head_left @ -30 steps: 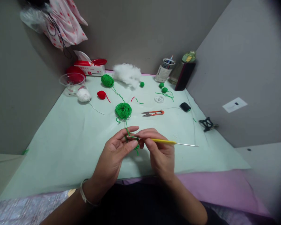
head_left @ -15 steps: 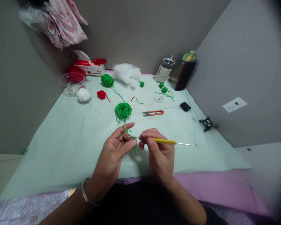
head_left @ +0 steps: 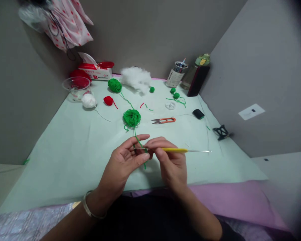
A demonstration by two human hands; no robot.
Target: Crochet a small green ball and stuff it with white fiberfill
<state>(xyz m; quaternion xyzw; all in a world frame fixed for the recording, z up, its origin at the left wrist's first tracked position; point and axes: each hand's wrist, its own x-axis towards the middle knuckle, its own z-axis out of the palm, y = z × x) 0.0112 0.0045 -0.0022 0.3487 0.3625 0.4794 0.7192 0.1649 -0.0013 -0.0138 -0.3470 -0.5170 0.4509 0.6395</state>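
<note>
My right hand [head_left: 171, 161] is closed round the yellow handle of a double-ended crochet hook [head_left: 175, 150], whose slim tip points left across my left fingers. Green yarn [head_left: 139, 143] is pinched between the thumb and fingers of my left hand [head_left: 126, 156], passing over the forefinger, with a short tail hanging below the thumb. The hook's tip lies at the yarn by the left fingers; the stitches there are too small to make out. From the hand the strand runs up to a loose green yarn ball [head_left: 132, 118], which a second strand seems to join to another green ball [head_left: 114, 85].
Orange thread snips [head_left: 164, 121] lie beyond my hands. Around them are a red piece [head_left: 108, 100], a white yarn ball [head_left: 88, 100], white stuffing [head_left: 136, 79] and small green balls [head_left: 176, 95]. A pen tin [head_left: 175, 75] and a bottle [head_left: 190, 77] stand at the back right.
My hands have come closer together. The hook's tip has slid further left past the yarn, and my left forefinger reaches slightly further right.
</note>
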